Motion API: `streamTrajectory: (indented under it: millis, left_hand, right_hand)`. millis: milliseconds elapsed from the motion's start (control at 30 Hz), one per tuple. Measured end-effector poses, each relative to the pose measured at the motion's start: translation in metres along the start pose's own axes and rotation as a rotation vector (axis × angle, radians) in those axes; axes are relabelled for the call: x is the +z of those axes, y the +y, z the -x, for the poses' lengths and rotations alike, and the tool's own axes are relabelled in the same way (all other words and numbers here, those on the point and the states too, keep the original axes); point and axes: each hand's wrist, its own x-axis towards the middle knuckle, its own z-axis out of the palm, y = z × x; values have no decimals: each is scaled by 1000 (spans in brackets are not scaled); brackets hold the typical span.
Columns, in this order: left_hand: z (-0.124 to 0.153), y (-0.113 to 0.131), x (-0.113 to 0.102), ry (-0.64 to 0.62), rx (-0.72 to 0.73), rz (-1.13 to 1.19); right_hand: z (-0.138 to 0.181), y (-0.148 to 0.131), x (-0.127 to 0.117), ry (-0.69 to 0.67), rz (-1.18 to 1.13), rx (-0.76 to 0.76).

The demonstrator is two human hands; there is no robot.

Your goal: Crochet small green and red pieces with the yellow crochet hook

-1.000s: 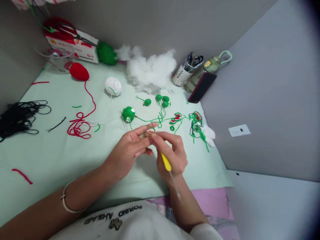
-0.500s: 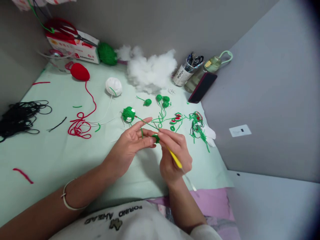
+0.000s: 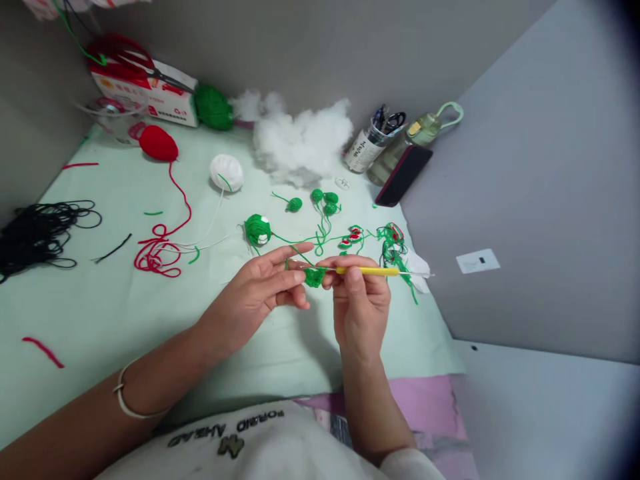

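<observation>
A small green crochet piece (image 3: 314, 277) is pinched between the thumb and fingers of my left hand (image 3: 265, 280), with green yarn running over the forefinger. My right hand (image 3: 361, 293) grips a crochet hook with a yellow handle (image 3: 375, 271), held nearly level. The hook's metal shaft points left and lies along the top edge of the piece; whether its tip is inside a stitch I cannot tell. Beyond my left hand sits a green yarn ball (image 3: 257, 229) with white patches, its strand trailing right across the table.
Behind lie a white yarn ball (image 3: 227, 173), a red yarn ball (image 3: 159, 143), white stuffing (image 3: 303, 140) and several small green crocheted balls (image 3: 331, 203). Black yarn (image 3: 35, 237) is heaped at left. A phone (image 3: 404, 176) leans on a bottle (image 3: 425, 127) near the right partition.
My right hand has turned, swinging the hook from a steep slant to nearly level. The green piece now shows more fully between my hands. My left forefinger has shifted slightly right.
</observation>
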Motion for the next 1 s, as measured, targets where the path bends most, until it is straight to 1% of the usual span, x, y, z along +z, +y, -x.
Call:
streamTrajectory:
  millis: [133, 233, 400, 500, 633, 767, 833, 933, 1000]
  left_hand:
    - [0, 2, 1, -21, 2, -22]
    - [1, 3, 1, -30, 9, -34]
    - [0, 3, 0, -6, 9, -42]
    - [-1, 2, 0, 5, 4, -41]
    - [0, 3, -1, 19, 19, -60]
    - [1, 3, -2, 45, 49, -105]
    - [2, 2, -3, 70, 92, -143]
    - [2, -1, -3, 107, 167, -208]
    - [2, -3, -3, 123, 193, -224]
  right_hand:
    - [2, -1, 1, -19, 37, -8]
    - [2, -1, 1, -25, 10, 9]
    - [-4, -4, -1, -21, -69, 98]
    - [-8, -4, -3, -42, -41, 91]
    - [-8, -6, -5, -42, 43, 10]
    - [-2, -9, -5, -14, 208, -95]
    - [1, -11, -4, -13, 283, -153]
    - [5, -14, -2, -31, 397, -262]
    - [7, -14, -1, -73, 480, -381]
